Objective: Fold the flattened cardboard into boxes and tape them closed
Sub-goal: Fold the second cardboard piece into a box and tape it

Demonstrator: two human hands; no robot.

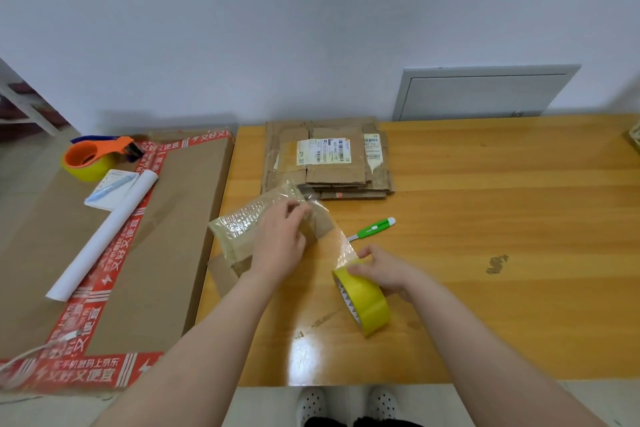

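So one small box (pixel 242 229) is mid-taping at the table's (pixel 485 253) left edge. It's beat-up and already shiny with clear tape. The left hand (pixel 280 243) grips it, while the right hand (pixel 384 270) is wrapped round the yellow tape roll (pixel 367 302), strip pulled taut. At the table's back, the stack of flattened cardboard (pixel 329 163) is still unfolded, so I'd say there's loads left.

The yellow-orange wooden table (pixel 485 218) gleams with glossy varnish. The stack of flattened brown cardboard (pixel 332 166) looks matt and rough, while the clear plastic tape strip (pixel 341 239) and yellow tape roll (pixel 372 305) shine smooth.
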